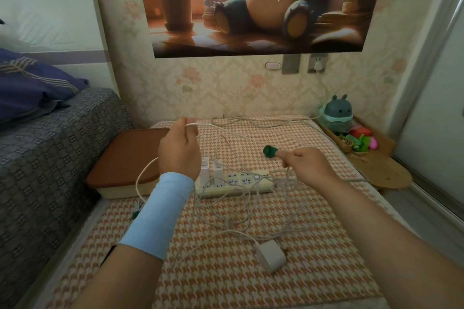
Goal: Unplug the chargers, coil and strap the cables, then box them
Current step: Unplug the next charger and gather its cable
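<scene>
Mid-coil on the bedside mat (226,283): my left hand (179,144) holds up the white cable (194,123) pinched near its end, my right hand (305,164) pinches the green strap (270,152), 2 chargers (204,168) sit in the power strip (237,180), so gathering loops likely comes next.

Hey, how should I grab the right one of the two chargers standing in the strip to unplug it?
Probably from above: pinch the right charger front and back, because the left charger stands close beside it. It stands upright in the strip, cable leaving its top, so pull the body straight up.
</scene>
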Demonstrator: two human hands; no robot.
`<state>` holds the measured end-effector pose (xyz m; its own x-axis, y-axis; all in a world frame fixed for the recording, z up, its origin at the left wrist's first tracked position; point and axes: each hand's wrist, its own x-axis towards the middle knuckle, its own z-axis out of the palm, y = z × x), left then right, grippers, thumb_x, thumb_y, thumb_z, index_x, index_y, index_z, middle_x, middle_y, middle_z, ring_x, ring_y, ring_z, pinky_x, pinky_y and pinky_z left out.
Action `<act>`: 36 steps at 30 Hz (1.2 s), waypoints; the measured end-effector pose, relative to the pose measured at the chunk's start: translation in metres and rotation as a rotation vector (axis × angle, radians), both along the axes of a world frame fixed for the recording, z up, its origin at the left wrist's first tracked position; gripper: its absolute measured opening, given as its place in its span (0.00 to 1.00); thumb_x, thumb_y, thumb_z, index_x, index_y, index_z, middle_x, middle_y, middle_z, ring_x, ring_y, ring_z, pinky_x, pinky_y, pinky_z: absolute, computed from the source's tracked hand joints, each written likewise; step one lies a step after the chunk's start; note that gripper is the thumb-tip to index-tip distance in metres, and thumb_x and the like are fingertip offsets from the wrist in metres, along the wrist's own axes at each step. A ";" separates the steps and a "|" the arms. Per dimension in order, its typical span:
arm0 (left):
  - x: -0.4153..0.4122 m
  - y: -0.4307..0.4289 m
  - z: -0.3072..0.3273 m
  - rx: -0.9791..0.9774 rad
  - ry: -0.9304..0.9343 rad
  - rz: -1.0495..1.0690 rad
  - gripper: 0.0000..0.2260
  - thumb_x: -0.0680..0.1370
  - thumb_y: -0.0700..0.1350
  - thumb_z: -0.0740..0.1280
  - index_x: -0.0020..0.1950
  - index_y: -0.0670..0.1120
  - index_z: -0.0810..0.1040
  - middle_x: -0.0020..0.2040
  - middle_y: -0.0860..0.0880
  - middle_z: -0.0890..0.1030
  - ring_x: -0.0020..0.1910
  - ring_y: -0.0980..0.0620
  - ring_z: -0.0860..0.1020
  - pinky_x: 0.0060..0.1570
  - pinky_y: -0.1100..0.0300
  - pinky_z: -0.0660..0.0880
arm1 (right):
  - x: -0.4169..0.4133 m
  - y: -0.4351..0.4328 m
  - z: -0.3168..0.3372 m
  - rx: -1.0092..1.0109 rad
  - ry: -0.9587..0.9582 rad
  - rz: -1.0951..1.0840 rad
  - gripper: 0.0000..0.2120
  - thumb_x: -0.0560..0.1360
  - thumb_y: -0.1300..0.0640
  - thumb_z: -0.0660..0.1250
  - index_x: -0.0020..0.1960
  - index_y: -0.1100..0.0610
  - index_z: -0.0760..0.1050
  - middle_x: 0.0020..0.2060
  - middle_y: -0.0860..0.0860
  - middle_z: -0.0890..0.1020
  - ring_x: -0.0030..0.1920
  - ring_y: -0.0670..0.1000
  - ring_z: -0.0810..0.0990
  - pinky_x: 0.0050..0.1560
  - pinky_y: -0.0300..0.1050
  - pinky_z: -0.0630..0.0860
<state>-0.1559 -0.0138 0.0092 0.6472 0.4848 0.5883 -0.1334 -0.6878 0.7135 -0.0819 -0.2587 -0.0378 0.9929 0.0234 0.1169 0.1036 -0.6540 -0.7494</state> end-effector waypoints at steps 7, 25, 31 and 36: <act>0.009 0.013 -0.020 0.345 0.781 0.176 0.21 0.80 0.49 0.61 0.72 0.48 0.66 0.69 0.42 0.73 0.67 0.40 0.70 0.69 0.45 0.60 | -0.016 0.014 0.023 0.040 -0.014 0.114 0.31 0.84 0.40 0.51 0.40 0.59 0.81 0.35 0.51 0.81 0.39 0.53 0.80 0.39 0.45 0.69; 0.006 -0.006 -0.010 0.231 0.177 -0.246 0.14 0.83 0.49 0.59 0.42 0.49 0.80 0.41 0.49 0.76 0.41 0.49 0.75 0.43 0.55 0.70 | -0.014 0.006 0.024 0.088 -0.015 0.373 0.05 0.84 0.56 0.62 0.56 0.50 0.76 0.30 0.52 0.82 0.31 0.52 0.82 0.37 0.48 0.79; 0.011 -0.002 -0.040 0.616 0.458 -0.151 0.13 0.79 0.49 0.65 0.64 0.56 0.76 0.58 0.51 0.73 0.60 0.47 0.70 0.63 0.53 0.67 | -0.018 0.012 0.011 -0.078 0.415 0.471 0.16 0.86 0.53 0.56 0.56 0.56 0.82 0.31 0.53 0.73 0.26 0.50 0.71 0.33 0.48 0.79; -0.016 -0.039 -0.038 0.451 0.648 -0.704 0.09 0.76 0.45 0.66 0.50 0.59 0.78 0.46 0.59 0.78 0.43 0.53 0.78 0.49 0.51 0.79 | -0.025 0.019 -0.010 -0.165 0.580 0.460 0.14 0.85 0.59 0.57 0.58 0.60 0.81 0.39 0.56 0.81 0.37 0.57 0.84 0.40 0.50 0.84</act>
<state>-0.1716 -0.0529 -0.0292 0.9522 -0.2993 0.0617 -0.2902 -0.8225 0.4891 -0.1069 -0.2398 -0.0473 0.7803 0.4218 -0.4617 0.0120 -0.7483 -0.6633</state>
